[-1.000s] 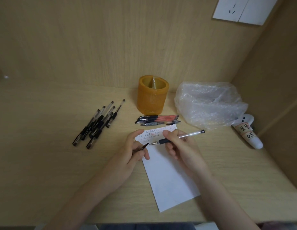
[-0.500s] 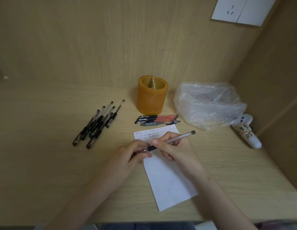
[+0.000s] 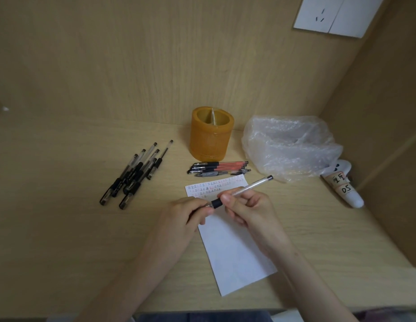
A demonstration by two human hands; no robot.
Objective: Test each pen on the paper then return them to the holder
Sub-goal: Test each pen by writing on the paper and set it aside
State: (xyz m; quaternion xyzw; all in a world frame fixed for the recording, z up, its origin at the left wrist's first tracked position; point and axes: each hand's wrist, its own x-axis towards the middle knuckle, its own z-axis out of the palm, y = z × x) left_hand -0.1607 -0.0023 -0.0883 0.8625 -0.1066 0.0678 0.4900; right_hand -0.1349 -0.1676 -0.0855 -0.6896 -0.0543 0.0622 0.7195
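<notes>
Pen gripped two-handed above the paper.
Your right hand [image 3: 253, 212] pinches the pen [image 3: 249, 188] mid-barrel and your left hand [image 3: 186, 217] curls round its tip end, which is hidden. The paper [image 3: 235, 252] lies under both, the holder [image 3: 210, 135] beyond it. Risk: a slip at the tip likely inks your fingers, or the pen drops among the loose black pens [image 3: 135, 175] and gets mixed up.

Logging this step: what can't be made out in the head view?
Tip of the pen: head view, inside the left hand; capped or not, cannot tell.
Marks on the paper: too small to read.
Floor of the holder: hidden by its own wall.
Contents of the plastic bag: blurred by crinkled film.
</notes>
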